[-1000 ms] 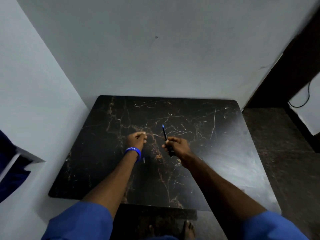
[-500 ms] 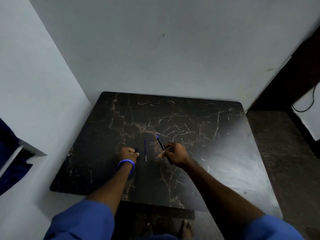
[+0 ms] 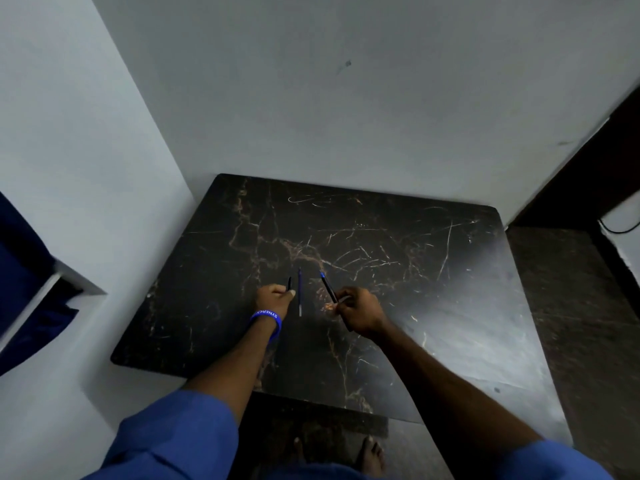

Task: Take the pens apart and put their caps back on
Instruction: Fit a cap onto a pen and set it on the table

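Left hand: at about nine o'clock from the middle of the table, knuckles down, a blue wristband just behind it. Fingers curled tight on a small dark piece that pokes out toward twelve o'clock; a cap or a tip section, I can't tell which.

Loose part: a thin dark-blue rod, likely a refill or a barrel, lying flat between the hands, pointing twelve to six, just beside the left thumb but apart from it.

Right hand: at three o'clock from that rod, fingers pinched around a dark pen whose blue end leans toward eleven o'clock. Something pale sits by the fingertips; too small to name.

Progress: by my reckoning one pen is already apart, with its pieces split between table and left hand. The right-hand pen looks whole yet. No recapping shows.

Change: a second ago both hands were higher up the table and the rod was barely visible; half a second ago it already lay there, and the hands have hardly shifted since.
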